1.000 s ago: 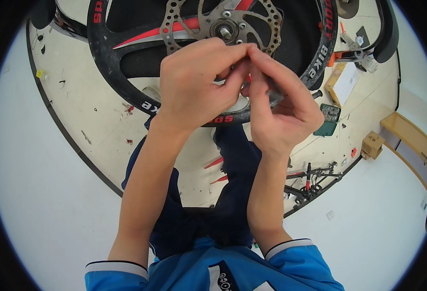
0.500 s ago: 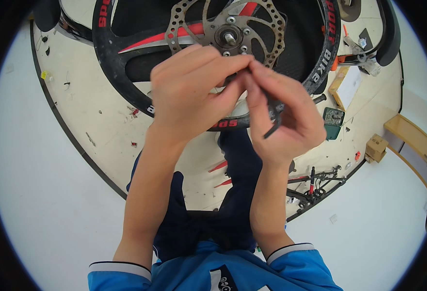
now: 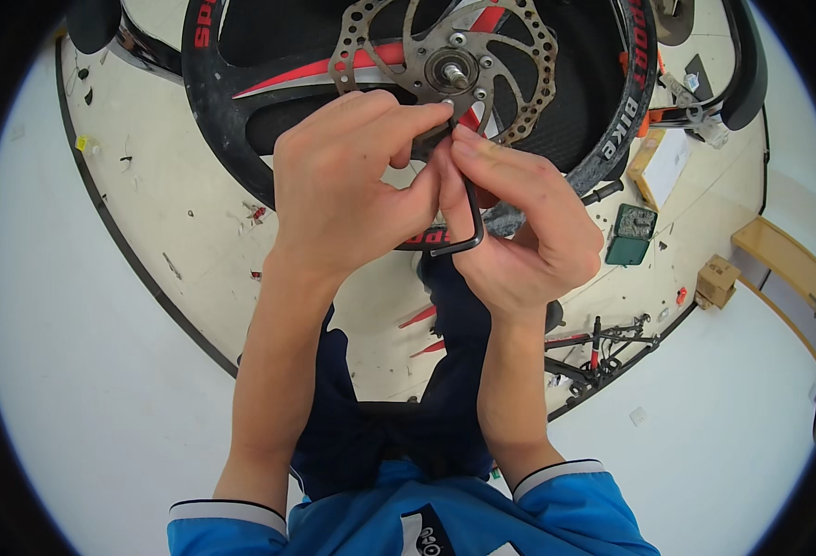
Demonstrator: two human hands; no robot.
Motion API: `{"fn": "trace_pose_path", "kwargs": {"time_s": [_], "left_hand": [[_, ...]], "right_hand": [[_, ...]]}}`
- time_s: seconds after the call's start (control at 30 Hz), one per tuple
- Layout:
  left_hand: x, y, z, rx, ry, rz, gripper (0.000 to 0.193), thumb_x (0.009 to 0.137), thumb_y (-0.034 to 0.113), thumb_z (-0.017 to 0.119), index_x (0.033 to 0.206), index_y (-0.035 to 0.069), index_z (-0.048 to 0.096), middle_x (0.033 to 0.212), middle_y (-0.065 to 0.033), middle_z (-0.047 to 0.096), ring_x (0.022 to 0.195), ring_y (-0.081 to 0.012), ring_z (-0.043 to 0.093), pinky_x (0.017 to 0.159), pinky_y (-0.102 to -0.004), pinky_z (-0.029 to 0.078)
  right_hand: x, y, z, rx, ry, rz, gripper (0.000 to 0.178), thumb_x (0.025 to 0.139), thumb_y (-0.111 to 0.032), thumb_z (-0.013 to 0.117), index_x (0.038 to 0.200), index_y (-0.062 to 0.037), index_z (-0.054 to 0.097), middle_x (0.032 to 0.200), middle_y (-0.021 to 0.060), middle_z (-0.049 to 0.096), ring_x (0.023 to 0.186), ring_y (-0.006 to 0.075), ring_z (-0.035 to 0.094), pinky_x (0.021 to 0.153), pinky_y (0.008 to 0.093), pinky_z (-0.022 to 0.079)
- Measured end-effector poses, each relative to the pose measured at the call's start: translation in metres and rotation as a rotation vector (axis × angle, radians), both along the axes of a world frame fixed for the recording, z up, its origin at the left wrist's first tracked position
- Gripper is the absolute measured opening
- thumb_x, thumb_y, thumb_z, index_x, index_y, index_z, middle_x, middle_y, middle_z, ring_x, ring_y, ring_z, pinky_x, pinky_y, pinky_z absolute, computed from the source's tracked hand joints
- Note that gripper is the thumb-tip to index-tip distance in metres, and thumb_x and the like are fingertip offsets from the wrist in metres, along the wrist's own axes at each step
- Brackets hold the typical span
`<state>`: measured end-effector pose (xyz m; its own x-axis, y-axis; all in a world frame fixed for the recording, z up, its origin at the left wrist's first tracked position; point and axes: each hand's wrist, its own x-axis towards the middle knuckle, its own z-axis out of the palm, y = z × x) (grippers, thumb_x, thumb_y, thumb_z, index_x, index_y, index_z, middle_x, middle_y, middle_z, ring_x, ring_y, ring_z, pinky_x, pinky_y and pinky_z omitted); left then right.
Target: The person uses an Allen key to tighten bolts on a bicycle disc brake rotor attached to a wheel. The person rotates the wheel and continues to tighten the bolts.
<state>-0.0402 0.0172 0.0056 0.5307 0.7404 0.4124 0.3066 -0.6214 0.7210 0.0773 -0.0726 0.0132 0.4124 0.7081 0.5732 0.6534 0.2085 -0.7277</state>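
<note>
Wheel (image 3: 211, 116), head view: black, broad spokes marked red and silver; lying flat before the person, brake disc (image 3: 544, 69) uppermost, an attitude that appears to leave axle (image 3: 457, 78) and bolts (image 3: 487, 62) within reach.

Hex key, black, L-shaped (image 3: 476, 221): one item, located between the hands, above the near part of the wheel. Long arm runs up toward the fingertips; bent short arm hangs free, pointing left, presumably kept outside the fingers to serve as a lever.

Right hand (image 3: 542, 218): grip together, thumb and forefinger clamped on the long arm, palm half open beneath.

Left hand (image 3: 338, 181): forefinger and thumb curled close to the key's upper end, near the disc's hub, perhaps to steady that end; whether this grip is clamped on anything cannot be told, the tips being partly hidden.

Floor items, right side: green case, open (image 3: 630, 236); cardboard box (image 3: 716, 281); dark bicycle frame (image 3: 596, 357), all well apart from the hands.
</note>
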Motion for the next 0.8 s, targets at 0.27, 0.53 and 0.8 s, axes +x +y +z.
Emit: {"fn": "trace_pose_path", "kwargs": {"time_s": [0.27, 0.53, 0.8], "left_hand": [[0.001, -0.001, -0.005, -0.076, -0.018, -0.021, 0.031, 0.064, 0.007, 0.076, 0.095, 0.008, 0.075, 0.064, -0.0007, 0.057, 0.058, -0.0171, 0.057, 0.051, -0.0291, 0.044], [0.003, 0.003, -0.002, -0.036, -0.028, -0.057, 0.028, 0.067, 0.003, 0.074, 0.094, 0.011, 0.077, 0.065, -0.0001, 0.058, 0.055, -0.0152, 0.056, 0.05, -0.028, 0.042], [0.011, 0.0, -0.004, -0.071, -0.09, 0.009, 0.022, 0.065, 0.005, 0.08, 0.086, 0.011, 0.075, 0.059, 0.0006, 0.052, 0.051, -0.0141, 0.049, 0.048, -0.0277, 0.038]], "right_hand": [[-0.002, 0.001, -0.003, -0.011, 0.002, -0.011, 0.021, 0.073, 0.008, 0.082, 0.092, 0.0025, 0.075, 0.093, 0.0145, 0.076, 0.074, 0.0151, 0.071, 0.056, 0.0207, 0.052], [0.004, 0.002, 0.0, -0.011, 0.012, -0.009, 0.034, 0.071, 0.013, 0.074, 0.103, 0.0017, 0.076, 0.105, 0.0172, 0.074, 0.086, 0.0203, 0.074, 0.07, 0.0256, 0.059], [-0.008, 0.004, 0.0, -0.005, 0.228, -0.153, 0.027, 0.073, 0.01, 0.079, 0.098, 0.002, 0.075, 0.102, 0.0148, 0.074, 0.076, 0.0157, 0.071, 0.061, 0.0233, 0.056]]}}
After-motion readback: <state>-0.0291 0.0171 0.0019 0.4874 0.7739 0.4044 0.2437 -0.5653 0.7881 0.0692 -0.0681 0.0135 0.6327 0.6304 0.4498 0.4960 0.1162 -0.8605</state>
